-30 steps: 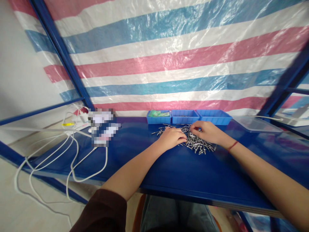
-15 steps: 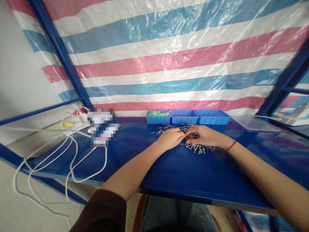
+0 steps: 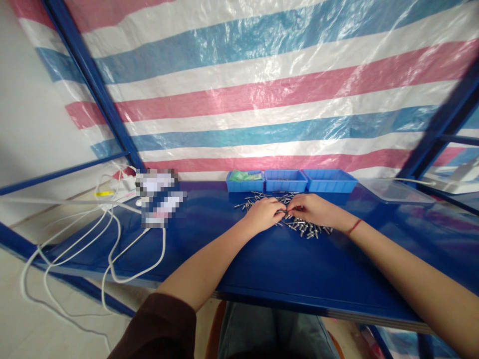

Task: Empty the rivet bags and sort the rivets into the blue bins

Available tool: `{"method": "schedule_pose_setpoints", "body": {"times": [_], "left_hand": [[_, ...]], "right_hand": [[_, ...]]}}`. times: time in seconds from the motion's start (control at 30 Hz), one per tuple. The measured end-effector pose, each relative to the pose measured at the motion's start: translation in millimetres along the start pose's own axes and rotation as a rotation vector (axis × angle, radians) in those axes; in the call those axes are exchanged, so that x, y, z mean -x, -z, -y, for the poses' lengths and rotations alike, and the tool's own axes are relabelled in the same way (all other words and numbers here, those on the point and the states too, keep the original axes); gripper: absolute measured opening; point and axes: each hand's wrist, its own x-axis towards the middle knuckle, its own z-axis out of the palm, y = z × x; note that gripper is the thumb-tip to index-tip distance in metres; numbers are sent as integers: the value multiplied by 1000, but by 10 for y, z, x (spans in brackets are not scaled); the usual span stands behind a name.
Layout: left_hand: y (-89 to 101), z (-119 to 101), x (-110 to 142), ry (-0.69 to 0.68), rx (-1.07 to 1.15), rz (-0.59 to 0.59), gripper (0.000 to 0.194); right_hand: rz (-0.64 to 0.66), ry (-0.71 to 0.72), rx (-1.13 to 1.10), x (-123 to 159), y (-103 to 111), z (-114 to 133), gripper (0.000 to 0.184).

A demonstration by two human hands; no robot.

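A loose pile of silvery blind rivets [image 3: 309,229] lies on the blue tabletop, spreading around and beneath both hands. My left hand [image 3: 263,214] is closed at the left of the pile, its curled fingers around a few rivets whose dark ends show by the thumb. From the right, my right hand [image 3: 312,208] meets it with thumb and fingertips pinched together at the same rivets. The fingertips of the two hands nearly touch. Exactly how many rivets each hand holds is hidden by the fingers.
Behind the pile stand three blue bins: the left bin [image 3: 245,185] holds green-and-clear packets, the middle bin [image 3: 285,185] a few small metal pieces, beside the right bin [image 3: 330,184]. A clear plastic lid [image 3: 396,191] lies farther right. White cables [image 3: 164,254] trail over the table's left side.
My right hand has closed from a wider grip, its fingertips drawing into a pinch near the left hand. My left hand has barely moved.
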Motion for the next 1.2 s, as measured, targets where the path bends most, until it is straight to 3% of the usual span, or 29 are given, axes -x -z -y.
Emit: {"method": "schedule_pose_setpoints", "body": {"times": [0.4,0.77,1.03,1.2], "left_hand": [[-16,8,-4,-8,-11,-8,16],[8,-18,1,12,-62,19,22],[-1,81,-28,24,42,-44,20],[2,150,-40,60,62,-73,20]], "right_hand": [[54,-22,-13,50,63,-4,20],[-28,48,5,28,24,-11,22],[-99,-39,-43,27,6,-80,23],[-113,-15,-9,59,70,-86,29]]}}
